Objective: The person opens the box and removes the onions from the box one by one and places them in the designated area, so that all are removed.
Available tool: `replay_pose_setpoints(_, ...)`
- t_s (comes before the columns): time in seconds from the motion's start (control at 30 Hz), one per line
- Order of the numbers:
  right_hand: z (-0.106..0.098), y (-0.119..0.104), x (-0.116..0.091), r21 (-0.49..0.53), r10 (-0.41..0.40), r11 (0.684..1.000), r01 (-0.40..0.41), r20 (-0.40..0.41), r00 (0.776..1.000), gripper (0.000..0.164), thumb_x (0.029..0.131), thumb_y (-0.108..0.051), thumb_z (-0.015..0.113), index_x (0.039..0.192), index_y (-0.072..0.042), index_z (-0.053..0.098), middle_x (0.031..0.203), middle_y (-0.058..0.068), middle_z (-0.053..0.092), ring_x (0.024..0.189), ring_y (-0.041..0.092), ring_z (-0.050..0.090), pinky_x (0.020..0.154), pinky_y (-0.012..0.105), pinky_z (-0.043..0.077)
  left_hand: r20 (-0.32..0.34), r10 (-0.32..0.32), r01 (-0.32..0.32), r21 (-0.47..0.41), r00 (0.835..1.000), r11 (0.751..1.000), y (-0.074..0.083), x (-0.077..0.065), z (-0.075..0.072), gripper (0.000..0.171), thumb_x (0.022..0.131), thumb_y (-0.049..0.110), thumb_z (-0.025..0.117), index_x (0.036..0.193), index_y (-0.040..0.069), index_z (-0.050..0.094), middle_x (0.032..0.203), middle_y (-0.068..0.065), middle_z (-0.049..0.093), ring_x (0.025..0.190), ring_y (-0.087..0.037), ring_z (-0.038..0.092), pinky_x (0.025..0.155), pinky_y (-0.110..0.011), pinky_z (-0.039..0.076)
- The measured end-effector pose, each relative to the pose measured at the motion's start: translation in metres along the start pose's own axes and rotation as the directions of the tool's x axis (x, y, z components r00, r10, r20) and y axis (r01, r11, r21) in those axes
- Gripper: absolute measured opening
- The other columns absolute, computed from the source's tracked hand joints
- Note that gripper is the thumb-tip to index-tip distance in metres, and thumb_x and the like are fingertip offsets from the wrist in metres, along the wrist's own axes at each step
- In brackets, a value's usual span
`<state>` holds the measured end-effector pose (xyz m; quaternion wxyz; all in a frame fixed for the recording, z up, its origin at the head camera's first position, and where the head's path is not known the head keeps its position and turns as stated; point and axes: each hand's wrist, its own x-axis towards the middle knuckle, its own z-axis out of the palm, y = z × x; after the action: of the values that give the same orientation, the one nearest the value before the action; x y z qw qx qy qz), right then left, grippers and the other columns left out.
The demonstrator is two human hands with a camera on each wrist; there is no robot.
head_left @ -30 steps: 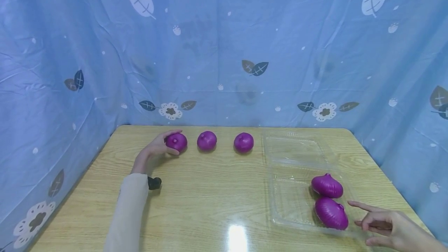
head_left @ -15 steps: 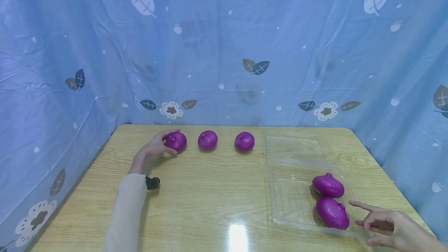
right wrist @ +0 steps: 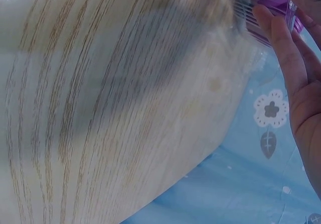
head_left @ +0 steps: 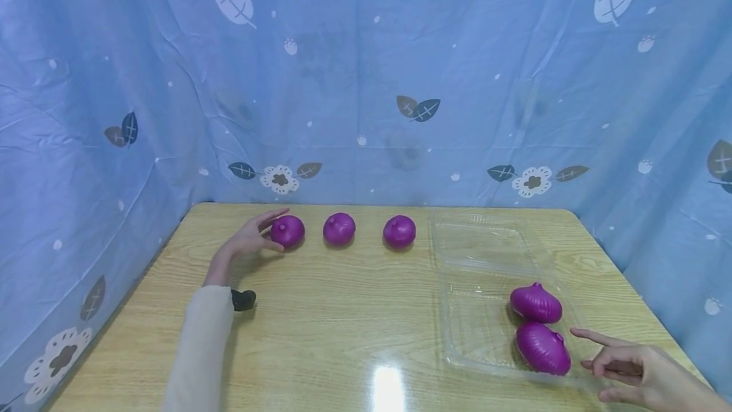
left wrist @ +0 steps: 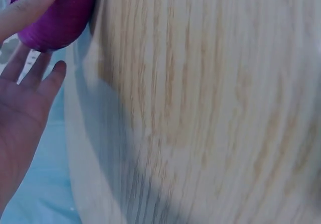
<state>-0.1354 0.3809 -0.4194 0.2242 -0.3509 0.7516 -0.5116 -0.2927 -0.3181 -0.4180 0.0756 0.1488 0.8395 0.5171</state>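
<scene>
At the back left, my left hand (head_left: pixel 251 238) spreads its fingers and thumb about the near left side of a purple onion (head_left: pixel 288 232). The left wrist view shows this onion (left wrist: pixel 62 15) beyond straight, parted fingers, with the thumb (left wrist: pixel 30 10) overlapping it. A second onion (head_left: pixel 339 229) and a third onion (head_left: pixel 399 232) stand to its right in a row. My right hand (head_left: pixel 646 370) hovers with loosely bent fingers beside the clear plastic box (head_left: pixel 474 329). Inside that box, along its right side, lie an upper onion (head_left: pixel 535 303) and a lower onion (head_left: pixel 542 349), both tilted.
The box's clear lid (head_left: pixel 480 243) lies folded back behind it on the wood-grain table (head_left: pixel 343 323). A blue patterned curtain (head_left: pixel 366 81) hangs behind and along both sides. A black wrist strap piece (head_left: pixel 244 300) sticks out from the left cuff.
My left hand has drawn back a little to the left, its fingers spreading off the onion, which stays in place. The right hand looks unchanged.
</scene>
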Motion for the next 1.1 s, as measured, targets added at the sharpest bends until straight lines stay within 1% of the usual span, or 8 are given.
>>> replay_pose_setpoints(0.17, 0.000, 0.000, 0.000, 0.017, 0.004, 1.000, -0.004, 0.005, 1.000, 0.018, 0.086, 0.012, 0.060, 0.096, -0.003, 0.062, 0.140, -0.034, 0.035, 0.110, 0.001, 0.057, 0.082, 0.012, 0.050, -0.052, 0.012, -0.014, -0.043, 0.999, 0.999, 0.005, -0.004, -0.001, 0.082, 0.079, 0.003, 0.075, 0.149, 0.006, 0.032, 0.156, -0.018, 0.022, 0.143, -0.040, 0.013, 0.114, -0.053, 0.019)
replay_pose_setpoints(0.37, 0.000, 0.001, -0.001, 0.012, 0.018, 1.000, -0.018, 0.003, 1.000, 0.017, 0.087, 0.012, 0.059, 0.096, -0.003, 0.062, 0.139, -0.034, 0.035, 0.109, 0.000, 0.057, 0.081, 0.013, 0.050, -0.154, 0.052, -0.054, -0.013, 0.987, 0.998, 0.006, -0.013, -0.002, 0.065, 0.091, 0.015, 0.067, 0.146, 0.003, 0.036, 0.152, -0.018, 0.031, 0.141, -0.037, 0.023, 0.114, -0.051, 0.022)
replay_pose_setpoints(0.47, 0.000, 0.002, -0.001, -0.012, -0.026, 1.000, 0.026, -0.001, 1.000, 0.020, 0.085, 0.014, 0.060, 0.096, -0.003, 0.062, 0.141, -0.032, 0.035, 0.110, 0.001, 0.057, 0.082, 0.013, 0.050, -0.213, 0.086, -0.091, -0.013, 0.973, 0.996, 0.012, -0.018, 0.000, 0.059, 0.094, 0.013, 0.063, 0.145, -0.001, 0.037, 0.149, -0.021, 0.035, 0.138, -0.038, 0.029, 0.112, -0.046, 0.028)
replay_pose_setpoints(0.6, 0.000, 0.002, -0.002, -0.032, -0.046, 0.998, 0.046, -0.007, 0.999, 0.022, 0.084, 0.014, 0.061, 0.097, -0.004, 0.062, 0.142, -0.031, 0.035, 0.110, 0.002, 0.058, 0.082, 0.012, 0.050, -0.308, 0.129, -0.151, -0.049, 0.943, 0.987, 0.025, -0.021, 0.009, 0.050, 0.096, 0.008, 0.057, 0.141, -0.005, 0.040, 0.144, -0.024, 0.041, 0.133, -0.039, 0.038, 0.105, -0.028, 0.040)
replay_pose_setpoints(0.7, 0.000, 0.002, -0.003, -0.034, -0.040, 0.999, 0.039, -0.009, 0.999, 0.022, 0.084, 0.014, 0.061, 0.097, -0.004, 0.063, 0.141, -0.032, 0.035, 0.109, 0.002, 0.058, 0.082, 0.012, 0.050, -0.353, 0.140, -0.184, -0.094, 0.925, 0.978, 0.039, -0.022, 0.023, 0.047, 0.096, 0.007, 0.057, 0.139, -0.005, 0.043, 0.141, -0.024, 0.045, 0.129, -0.040, 0.043, 0.097, -0.017, 0.043)
replay_pose_setpoints(0.77, 0.000, 0.002, -0.003, -0.032, -0.037, 0.999, 0.037, -0.010, 0.999, 0.022, 0.085, 0.014, 0.061, 0.096, -0.004, 0.062, 0.141, -0.032, 0.035, 0.109, 0.001, 0.058, 0.081, 0.013, 0.050, -0.357, 0.142, -0.192, -0.109, 0.923, 0.975, 0.050, -0.022, 0.034, 0.046, 0.095, 0.007, 0.058, 0.138, -0.006, 0.045, 0.140, -0.024, 0.046, 0.127, -0.041, 0.044, 0.095, -0.014, 0.043)
replay_pose_setpoints(0.97, 0.002, 0.001, -0.002, -0.073, -0.022, 0.997, 0.020, -0.027, 0.999, 0.020, 0.085, 0.012, 0.062, 0.096, -0.005, 0.063, 0.140, -0.033, 0.035, 0.107, 0.001, 0.059, 0.079, 0.013, 0.051, -0.303, 0.131, -0.168, -0.098, 0.944, 0.981, 0.080, -0.023, 0.076, 0.042, 0.094, 0.008, 0.061, 0.134, -0.003, 0.052, 0.136, -0.021, 0.052, 0.122, -0.037, 0.051, 0.095, -0.023, 0.048)
replay_pose_setpoints(1.1, 0.004, -0.001, -0.002, -0.158, -0.012, 0.987, 0.000, -0.077, 0.997, 0.021, 0.084, 0.009, 0.065, 0.096, -0.008, 0.066, 0.138, -0.035, 0.034, 0.104, -0.001, 0.060, 0.075, 0.013, 0.053, -0.221, 0.144, -0.170, -0.102, 0.964, 0.980, 0.093, -0.022, 0.108, 0.042, 0.093, 0.009, 0.063, 0.132, -0.002, 0.054, 0.134, -0.019, 0.055, 0.119, -0.038, 0.054, 0.095, -0.033, 0.049)
